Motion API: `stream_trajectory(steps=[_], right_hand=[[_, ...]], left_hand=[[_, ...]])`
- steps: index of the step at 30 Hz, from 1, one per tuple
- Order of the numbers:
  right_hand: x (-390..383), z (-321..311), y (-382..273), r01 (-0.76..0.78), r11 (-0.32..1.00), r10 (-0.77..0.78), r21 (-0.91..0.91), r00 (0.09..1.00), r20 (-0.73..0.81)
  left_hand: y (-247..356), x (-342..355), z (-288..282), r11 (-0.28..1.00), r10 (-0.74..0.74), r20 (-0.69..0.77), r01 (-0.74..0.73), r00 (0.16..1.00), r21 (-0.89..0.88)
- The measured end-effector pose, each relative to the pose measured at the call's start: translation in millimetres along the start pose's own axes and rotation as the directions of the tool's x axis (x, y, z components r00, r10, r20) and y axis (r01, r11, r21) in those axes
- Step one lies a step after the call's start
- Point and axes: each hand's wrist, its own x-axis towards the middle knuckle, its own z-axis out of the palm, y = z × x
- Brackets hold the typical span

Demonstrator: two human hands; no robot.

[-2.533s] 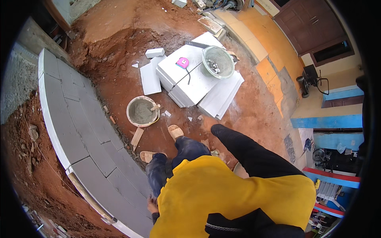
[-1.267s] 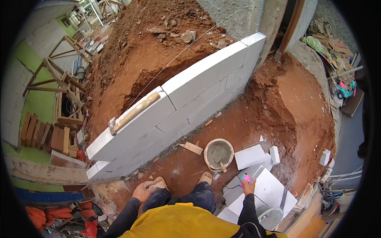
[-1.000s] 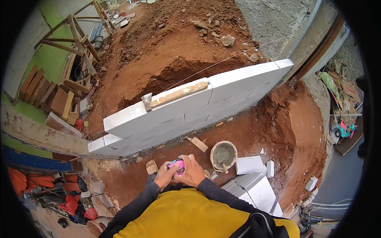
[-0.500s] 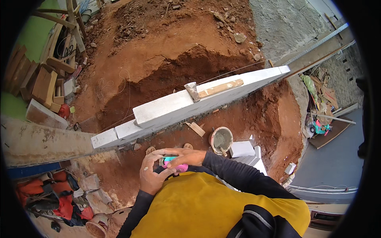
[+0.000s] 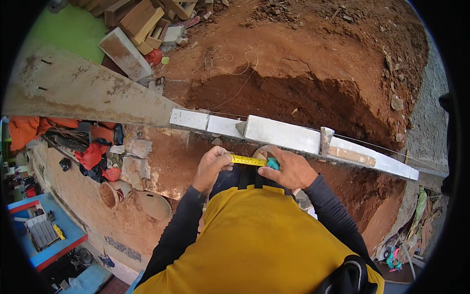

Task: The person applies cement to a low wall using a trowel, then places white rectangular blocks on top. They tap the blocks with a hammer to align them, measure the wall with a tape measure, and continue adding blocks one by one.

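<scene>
Drawn out since the earlier frame, a thin yellow metal tape is pinched by the left hand, its teal case clasped by the right hand. Likely light and springy, it is best held by both ends. Beyond, a white block wall is seen.
</scene>
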Motion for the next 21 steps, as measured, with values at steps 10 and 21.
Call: stream_trajectory(steps=[10, 21], right_hand=[[-52, -63, 71, -0.300, 0.885, 0.166, -0.356, 0.917, -0.362], [16, -12, 46, -0.481, 0.788, 0.229, -0.384, 0.808, -0.543]], left_hand=[[40, 93, -178, 0.849, 0.090, -0.483, -0.321, 0.871, -0.420], [61, 111, -223, 0.875, 0.023, -0.532, -0.275, 0.847, -0.399]])
